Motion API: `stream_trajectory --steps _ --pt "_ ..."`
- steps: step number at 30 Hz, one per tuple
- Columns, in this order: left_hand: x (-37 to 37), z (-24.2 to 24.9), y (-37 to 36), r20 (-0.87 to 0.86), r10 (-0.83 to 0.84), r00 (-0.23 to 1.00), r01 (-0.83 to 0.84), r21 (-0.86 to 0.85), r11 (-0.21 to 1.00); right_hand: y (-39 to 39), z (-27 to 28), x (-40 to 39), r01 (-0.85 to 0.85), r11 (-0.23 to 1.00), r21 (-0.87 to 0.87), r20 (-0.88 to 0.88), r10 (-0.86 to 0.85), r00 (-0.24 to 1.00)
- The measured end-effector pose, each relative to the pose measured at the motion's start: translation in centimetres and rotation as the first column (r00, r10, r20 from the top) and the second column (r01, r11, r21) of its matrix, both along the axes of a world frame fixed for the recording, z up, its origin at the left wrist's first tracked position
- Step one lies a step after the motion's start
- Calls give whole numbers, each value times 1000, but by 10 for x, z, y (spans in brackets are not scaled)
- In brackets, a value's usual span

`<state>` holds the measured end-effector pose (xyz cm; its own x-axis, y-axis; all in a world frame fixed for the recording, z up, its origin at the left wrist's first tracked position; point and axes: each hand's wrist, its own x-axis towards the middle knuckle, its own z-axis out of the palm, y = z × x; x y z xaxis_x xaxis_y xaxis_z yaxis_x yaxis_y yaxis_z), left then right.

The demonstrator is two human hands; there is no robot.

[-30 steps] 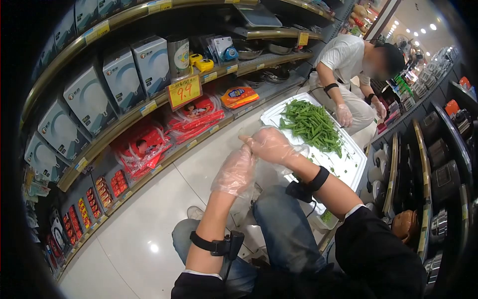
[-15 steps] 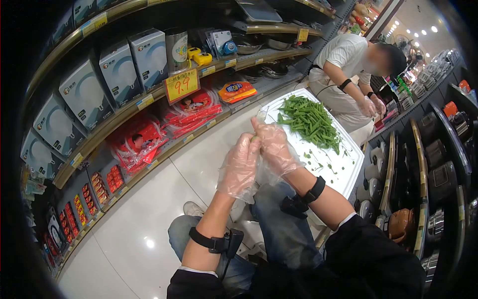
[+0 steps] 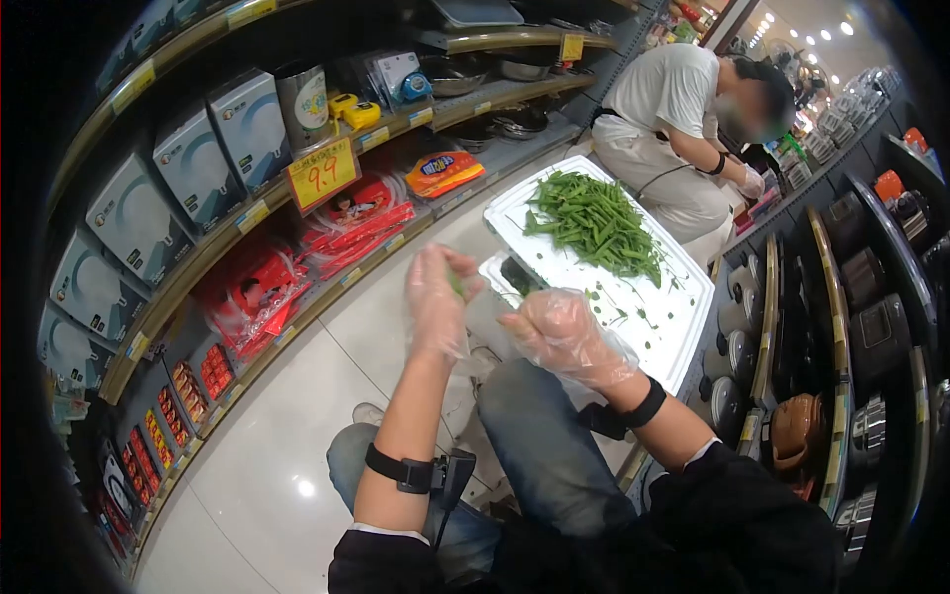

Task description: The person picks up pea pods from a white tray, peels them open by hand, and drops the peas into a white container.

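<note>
My left hand (image 3: 437, 297), in a clear plastic glove, is curled around a green pod (image 3: 456, 284) that shows between its fingers. To its right, apart from it, my right hand (image 3: 566, 332) is gloved too and closed, its fingers folded in; what it holds, if anything, is hidden. Beyond my right hand a heap of green pods (image 3: 597, 224) lies on a white lid-like tray (image 3: 681, 348), with small green scraps scattered on the nearer part. A white container (image 3: 492, 269) with dark contents shows under the tray's left edge.
A co-worker (image 3: 665, 99) crouches past the tray. Shelves with boxes (image 3: 148, 223), red packages (image 3: 259, 289) and a price sign (image 3: 324, 174) line the left. Pots (image 3: 730, 361) stand on shelves at the right. My knees are below my hands.
My hands, close together before, have moved apart, the left one leftward and the right one slightly down. The container under the tray now shows. The co-worker's hands have moved farther away.
</note>
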<state>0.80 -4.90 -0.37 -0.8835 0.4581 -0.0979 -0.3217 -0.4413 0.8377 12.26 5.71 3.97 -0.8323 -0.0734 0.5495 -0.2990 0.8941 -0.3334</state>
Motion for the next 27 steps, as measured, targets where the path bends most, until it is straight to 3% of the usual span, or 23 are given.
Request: stream_trajectory --steps 2,3,4,5,6,7,8,10,14,18,20,22,23,24,25,27 --pt "-9 3 -5 336 -16 942 -80 271 959 15 -10 21 -6 1000 -15 32 6 999" --pt "-15 4 -4 404 0 915 -122 277 953 28 -29 32 108 993 56 42 -111 993" --pt "-20 -1 -6 407 -7 913 -114 273 955 41 -48 42 217 968 128 45 -225 973" --pt "-24 -7 -9 334 -134 933 40 274 961 53 -63 50 224 967 125 50 -231 972" --pt "-25 -10 -9 259 -261 930 191 265 945 66 -79 57 461 884 73 181 -466 866" --pt "-12 5 -5 298 -272 915 226 179 958 78 -95 62 672 738 56 316 -652 689" --pt "-6 8 -3 301 -278 912 235 174 956 90 -110 66 679 732 53 321 -656 683" --pt "2 9 1 188 -433 882 443 -13 897 115 -137 67 733 668 127 309 -729 611" --pt "14 4 7 58 -547 835 549 -144 823 139 -163 71 752 650 116 229 -754 616" --pt "16 -11 15 49 -601 798 599 -177 781 136 -139 73 725 689 15 194 -713 674" --pt "18 -16 18 34 -626 779 621 -182 762 105 -88 60 681 605 -413 348 -586 732" --pt "23 -21 21 -64 -597 800 562 -270 782 86 -59 46 489 544 -682 398 -285 872" --pt "23 -24 23 -62 -605 794 570 -272 776 76 -50 38 411 586 -699 336 -239 911" --pt "22 -28 23 -209 -626 751 512 -414 753 67 -45 32 328 624 -709 271 -188 944" --pt "22 -30 23 -344 -649 679 422 -540 728 61 -40 28 331 619 -712 271 -192 943" --pt "25 -31 24 -368 -612 700 378 -535 755 51 -34 19 376 598 -708 363 -149 920"
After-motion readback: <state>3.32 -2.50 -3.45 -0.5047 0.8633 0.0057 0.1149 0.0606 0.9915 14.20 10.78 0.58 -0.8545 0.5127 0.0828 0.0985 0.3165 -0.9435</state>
